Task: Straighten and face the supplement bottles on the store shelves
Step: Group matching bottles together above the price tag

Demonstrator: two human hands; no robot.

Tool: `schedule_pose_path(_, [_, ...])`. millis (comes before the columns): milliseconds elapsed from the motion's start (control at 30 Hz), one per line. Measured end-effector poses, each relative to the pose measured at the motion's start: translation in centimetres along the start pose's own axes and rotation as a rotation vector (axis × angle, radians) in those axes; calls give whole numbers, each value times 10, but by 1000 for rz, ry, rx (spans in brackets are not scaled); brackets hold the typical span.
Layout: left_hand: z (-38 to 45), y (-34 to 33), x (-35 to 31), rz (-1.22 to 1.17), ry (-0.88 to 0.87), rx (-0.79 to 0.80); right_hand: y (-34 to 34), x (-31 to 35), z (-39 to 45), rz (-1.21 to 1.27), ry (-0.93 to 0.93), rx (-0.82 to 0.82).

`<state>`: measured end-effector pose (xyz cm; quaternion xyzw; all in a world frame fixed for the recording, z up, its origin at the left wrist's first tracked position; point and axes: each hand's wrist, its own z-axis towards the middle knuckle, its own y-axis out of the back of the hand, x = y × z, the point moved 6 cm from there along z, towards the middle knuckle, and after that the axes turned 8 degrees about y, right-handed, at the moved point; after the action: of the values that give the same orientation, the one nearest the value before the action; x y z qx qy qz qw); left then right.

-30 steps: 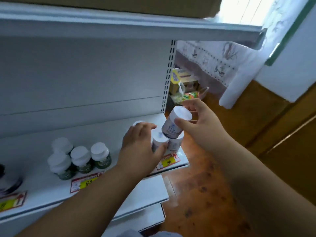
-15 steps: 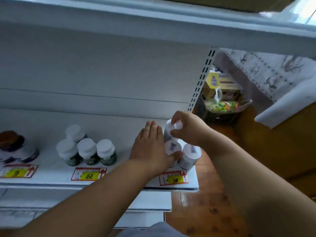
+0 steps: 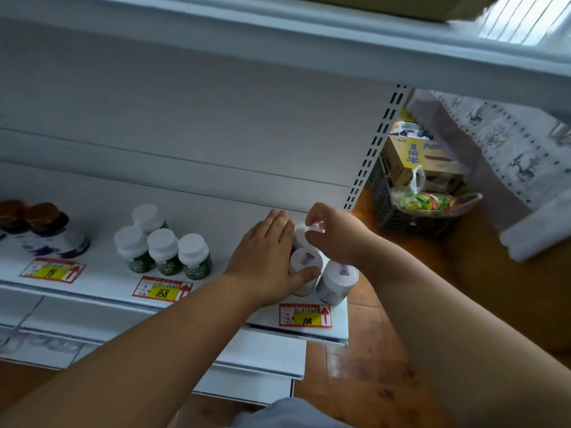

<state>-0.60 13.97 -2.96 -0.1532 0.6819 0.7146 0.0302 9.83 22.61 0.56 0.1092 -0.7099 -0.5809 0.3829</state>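
A: Nearest the camera, what is there?

B: Two bare forearms reach over the shelf edge, where a red-and-yellow price tag (image 3: pixel 305 316) reads "108". Just behind it stand white supplement bottles; the front right bottle (image 3: pixel 336 282) is upright, its lid carrying a small dark label too blurred to read.

A: And the hands?

B: The left hand (image 3: pixel 268 261) lies flat beside the front left bottle (image 3: pixel 304 270), its thumb (image 3: pixel 304 278) pressed against that bottle's side, fingers straight and together, not clamped. The right hand's (image 3: pixel 338 234) grip is pinched shut on the lid of the rear bottle (image 3: pixel 304 236).

A: Further left?

B: A tag (image 3: pixel 162 291) reading "168" sits before four green-labelled bottles (image 3: pixel 163 248) with white caps; another tag (image 3: pixel 52 270), "78", fronts brown-capped jars (image 3: pixel 46 230).

A: Beyond?

B: The white shelf (image 3: pixel 216 217) ends at a slotted upright (image 3: pixel 375 146). Past it, on a wooden floor (image 3: pixel 482 273), a dark crate (image 3: pixel 398 208) holds a cardboard box (image 3: pixel 411 159) and a plastic bag (image 3: pixel 432 202).
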Motion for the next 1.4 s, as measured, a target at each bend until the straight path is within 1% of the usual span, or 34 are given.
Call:
schedule_pose_path(133, [-13,23,1,-41,7,-63,13,16,-9,53,70,-127])
schedule_pose_path(200, [-26,34,8,-84,26,-124,17,31,-13,84,121,-168])
schedule_pose_path(300, [-54,45,28,-93,7,-247,15,63,-15,114,205,-195])
schedule_pose_path(433, [-88,71,77,-136,107,-332,7,128,-7,173,317,-204])
schedule_pose_path(533, [-114,95,134,-169,180,-390,-8,191,9,176,369,-207])
schedule_pose_path(633, [-146,118,209,-156,250,-429,-34,269,28,171,419,-216])
schedule_pose_path(767, [-195,160,316,-104,365,-470,-75,386,55,275,513,-193])
schedule_pose_path(867, [-232,192,390,-59,449,-473,-107,473,76,348,575,-139])
schedule_pose_path(900, [-240,200,408,-60,469,-474,-113,492,80,364,581,-126])
schedule_pose_path(1067, [-253,225,489,-82,528,-499,-145,571,119,411,598,-88])
schedule_pose_path(1167, [-242,229,542,-104,563,-512,-168,605,163,432,576,-86])
schedule_pose_path(1267, [-227,230,589,-121,573,-505,-194,633,214,433,546,-46])
schedule_pose_path(1333, [-219,235,621,-133,586,-491,-205,652,252,358,519,-32])
schedule_pose_path(1400, [-212,242,651,-129,586,-473,-210,671,293,230,528,-66])
